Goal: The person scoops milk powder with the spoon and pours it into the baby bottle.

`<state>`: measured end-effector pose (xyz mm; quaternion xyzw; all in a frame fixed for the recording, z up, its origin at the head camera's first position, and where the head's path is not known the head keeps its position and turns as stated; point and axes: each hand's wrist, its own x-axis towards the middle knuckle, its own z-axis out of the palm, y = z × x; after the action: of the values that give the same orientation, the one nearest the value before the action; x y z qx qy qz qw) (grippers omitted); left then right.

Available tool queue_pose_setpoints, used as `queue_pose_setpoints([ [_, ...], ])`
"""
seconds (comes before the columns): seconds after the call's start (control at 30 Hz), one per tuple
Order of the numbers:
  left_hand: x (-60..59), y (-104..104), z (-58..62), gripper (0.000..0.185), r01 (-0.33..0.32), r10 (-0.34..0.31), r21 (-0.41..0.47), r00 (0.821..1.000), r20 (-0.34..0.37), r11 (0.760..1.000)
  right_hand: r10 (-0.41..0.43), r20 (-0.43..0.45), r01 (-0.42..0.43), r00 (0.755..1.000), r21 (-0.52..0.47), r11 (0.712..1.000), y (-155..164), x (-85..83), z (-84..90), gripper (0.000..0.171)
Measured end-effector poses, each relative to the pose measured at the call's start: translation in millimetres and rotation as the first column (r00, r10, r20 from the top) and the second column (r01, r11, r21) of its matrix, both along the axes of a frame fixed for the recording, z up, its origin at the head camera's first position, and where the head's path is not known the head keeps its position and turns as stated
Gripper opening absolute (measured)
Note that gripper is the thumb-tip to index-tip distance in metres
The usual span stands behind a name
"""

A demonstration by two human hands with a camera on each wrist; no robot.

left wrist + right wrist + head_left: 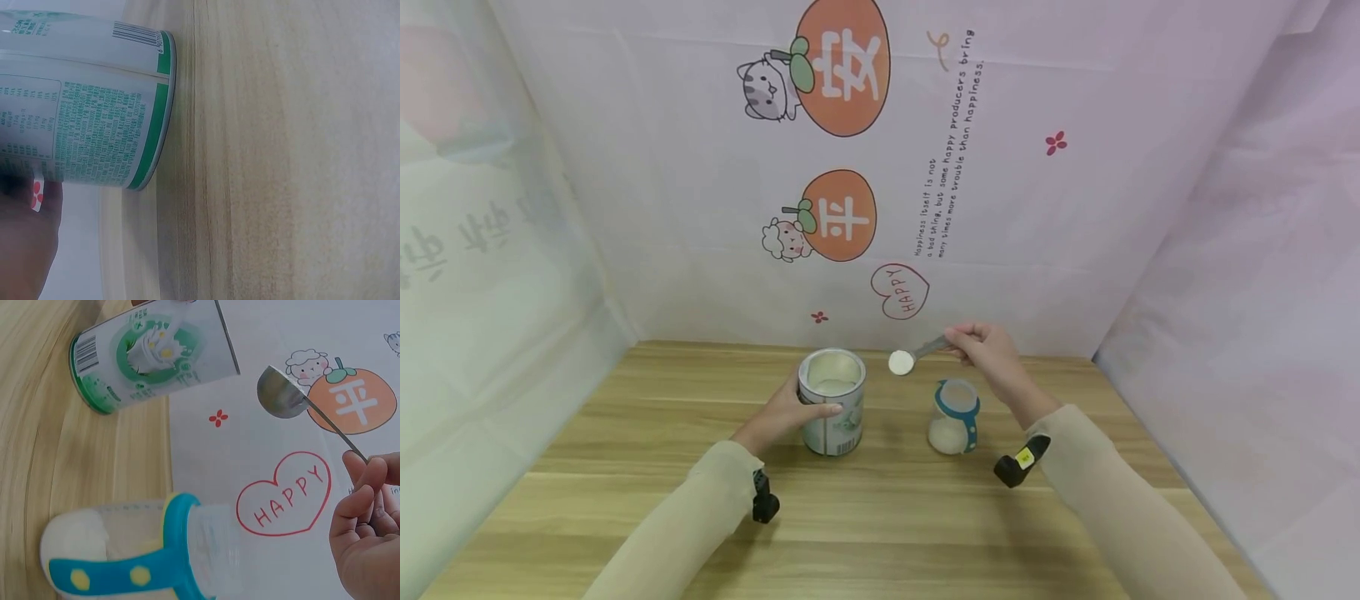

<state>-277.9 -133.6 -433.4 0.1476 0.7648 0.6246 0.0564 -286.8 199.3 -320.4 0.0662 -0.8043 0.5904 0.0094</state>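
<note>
Near the middle of the head view, left hand (790, 412) wrapped around the side of an open tin (832, 402), thumb across the front of the label, fingers curled behind. Tin upright on the wooden table (625, 467), lid off, pale powder visible inside. In the left wrist view, tin (87, 106) filling the upper left of the frame, green print and a barcode on its wall, green band at the base touching the table (281, 156); a fingertip (31, 206) with a painted nail at the lower left, pressed against the wall. Right of centre in the head view, right hand (988, 350) raised above the table, pinching the handle of a metal spoon (913, 357) between thumb and fingertips. Spoon bowl heaped with white powder, held in the air between the tin and a small bottle (955, 417), above both and touching neither. Bottle upright just right of the tin, apart from it, clear with a blue collar and handle, white powder in its lower part, mouth open. In the right wrist view, spoon (284, 394) at the upper middle seen from below, thin handle running down to the pinching fingers (365, 481) at the right edge; bottle (125, 556) along the bottom, tin (150, 356) at the upper left. Printed cloth backdrop (925, 167) with orange fruit, cartoon animals and a "HAPPY" heart behind the table.
</note>
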Motion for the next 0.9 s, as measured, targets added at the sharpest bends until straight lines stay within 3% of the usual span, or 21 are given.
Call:
queue_pose_setpoints([
  [0.3, -0.7, -0.5, -1.3, 0.092, 0.027, -0.027, 0.014, 0.999, -0.02, 1.0, 0.009, -0.018, -0.009, 1.0, 0.001, 1.0, 29.5, 4.9, -4.4, 0.04],
  [0.9, -2.3, -1.8, -3.4, 0.092, 0.034, -0.034, 0.009, 0.999, -0.027, 0.999, -0.087, -0.036, 0.089, 0.996, 0.058, 0.994, 81.4, 16.6, -21.7, 0.044],
])
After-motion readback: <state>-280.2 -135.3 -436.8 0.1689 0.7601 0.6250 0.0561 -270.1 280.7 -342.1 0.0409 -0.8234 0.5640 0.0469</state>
